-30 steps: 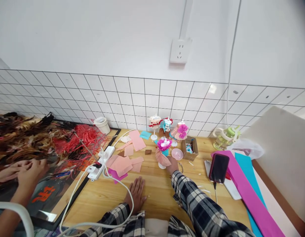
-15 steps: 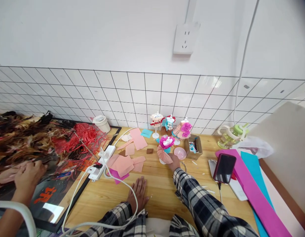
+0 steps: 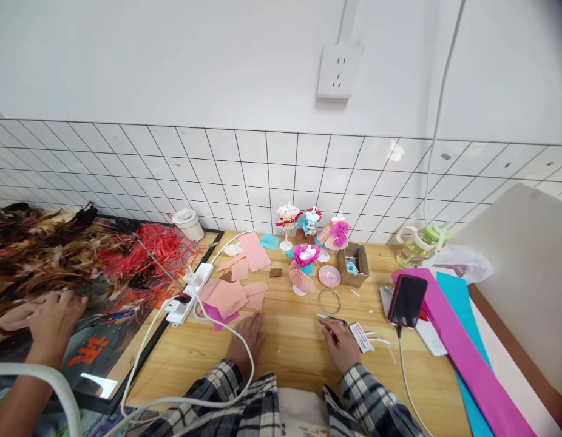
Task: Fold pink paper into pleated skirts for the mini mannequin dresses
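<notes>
My left hand (image 3: 247, 340) rests on the wooden table, fingers loosely extended and holding nothing, beside the peach and magenta paper pieces (image 3: 225, 298). My right hand (image 3: 342, 347) lies on the table with its fingers loosely bent just behind a slim metal tool (image 3: 332, 319); the fingertips are near or touching it. A white printed tag (image 3: 361, 337) lies at that hand's right side. Farther off stands a mini dress form (image 3: 303, 270) with a magenta ruffle and peach skirt. Three more dressed forms (image 3: 311, 226) are grouped behind it.
A pink bowl (image 3: 329, 277), a metal ring (image 3: 329, 301) and a cardboard box (image 3: 354, 270) sit at centre right. A phone (image 3: 407, 300) and coloured paper strips (image 3: 472, 352) lie right. A white power strip (image 3: 190, 294) with cables runs left. Another person's hands (image 3: 53, 315) work among feathers.
My right hand has let go of the front dress form and come back toward me to the metal tool. My left hand has shifted slightly left and away from me.
</notes>
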### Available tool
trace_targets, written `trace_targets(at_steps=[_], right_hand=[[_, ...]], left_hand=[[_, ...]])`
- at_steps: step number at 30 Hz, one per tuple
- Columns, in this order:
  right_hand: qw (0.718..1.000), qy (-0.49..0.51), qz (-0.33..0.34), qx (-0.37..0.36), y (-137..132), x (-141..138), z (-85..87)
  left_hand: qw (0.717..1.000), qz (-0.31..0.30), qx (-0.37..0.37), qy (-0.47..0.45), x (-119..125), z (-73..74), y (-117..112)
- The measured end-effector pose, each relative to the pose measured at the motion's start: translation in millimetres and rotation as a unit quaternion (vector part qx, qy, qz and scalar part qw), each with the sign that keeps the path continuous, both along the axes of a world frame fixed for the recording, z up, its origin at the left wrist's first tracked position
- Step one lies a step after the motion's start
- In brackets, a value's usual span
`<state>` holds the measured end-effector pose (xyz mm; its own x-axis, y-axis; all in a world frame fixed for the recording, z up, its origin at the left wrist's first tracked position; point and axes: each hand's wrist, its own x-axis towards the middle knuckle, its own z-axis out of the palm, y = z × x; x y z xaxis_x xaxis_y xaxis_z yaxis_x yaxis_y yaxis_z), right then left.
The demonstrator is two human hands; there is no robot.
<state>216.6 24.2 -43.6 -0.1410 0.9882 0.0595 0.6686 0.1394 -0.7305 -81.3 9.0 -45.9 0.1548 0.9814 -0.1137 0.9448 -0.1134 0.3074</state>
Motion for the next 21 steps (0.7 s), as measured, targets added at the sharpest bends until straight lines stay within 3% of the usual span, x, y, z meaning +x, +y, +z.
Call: trace_targets(at_steps=[2, 5, 8, 11, 13, 18, 21], right_hand=[[1.0, 0.013, 0.005, -0.013, -23.1, 10.1, -2.1], [0.999, 0.023, 0.017, -0.023, -43.9, 20.6, -3.6], [0.999, 0.022, 0.023, -0.019, -51.2, 24.4, -2.8], [0.999, -0.007, 0.032, -0.008, -51.1, 19.3, 2.3], [0.996, -0.049, 0.076, 0.009, -48.8, 9.7, 8.3], [0.957, -0.145, 0.252, 0.022, -36.4, -29.0, 19.2], [0.955, -0.185, 0.233, 0.012, -26.0, -46.9, 16.1]], left_hand=[[1.0, 0.012, 0.014, 0.01, -10.6, 5.6, 21.2], [1.0, -0.02, 0.017, 0.014, -17.3, 12.9, 50.1], [0.997, -0.082, 0.006, 0.014, -7.7, 17.4, 58.2], [0.984, -0.178, -0.018, -0.004, 15.3, 16.6, 40.6], [0.973, -0.227, -0.027, -0.018, 32.1, 14.4, 21.6], [0.964, -0.263, -0.025, -0.038, 56.0, 15.7, -11.1], [0.958, -0.282, -0.031, -0.047, 57.9, 20.0, -16.4]])
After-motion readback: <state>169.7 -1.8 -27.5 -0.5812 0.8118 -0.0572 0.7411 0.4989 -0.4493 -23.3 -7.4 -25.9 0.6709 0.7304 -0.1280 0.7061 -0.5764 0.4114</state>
